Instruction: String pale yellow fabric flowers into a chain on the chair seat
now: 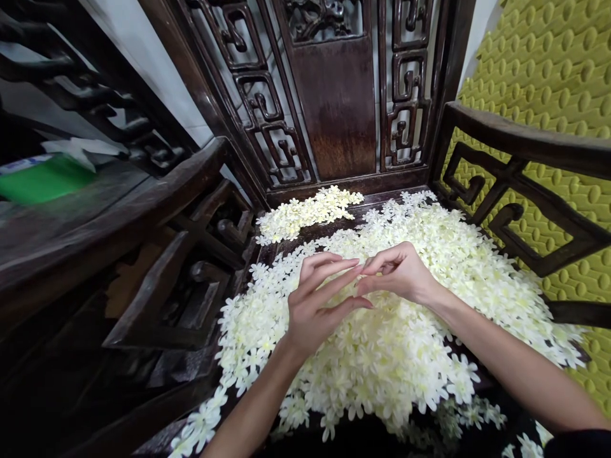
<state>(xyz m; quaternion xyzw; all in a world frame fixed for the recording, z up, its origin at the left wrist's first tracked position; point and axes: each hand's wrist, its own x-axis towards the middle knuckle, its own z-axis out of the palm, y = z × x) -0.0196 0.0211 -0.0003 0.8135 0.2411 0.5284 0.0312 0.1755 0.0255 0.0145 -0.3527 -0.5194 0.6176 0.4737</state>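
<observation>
white flowers [386,343] below loosely spread left hand [317,308]

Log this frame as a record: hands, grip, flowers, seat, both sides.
left_hand: left hand, fingers spread, fingertips close to the other hand's
right_hand: right hand, thumb and forefinger drawn together
grip: anything pinched is too small to tell
main_flowers: large white flower heap beneath both hands
other_flowers: smaller white flower patch, rear left
seat: dark wooden armchair, openwork back
left_side: green packet
right_side: yellow-green embossed surface
</observation>
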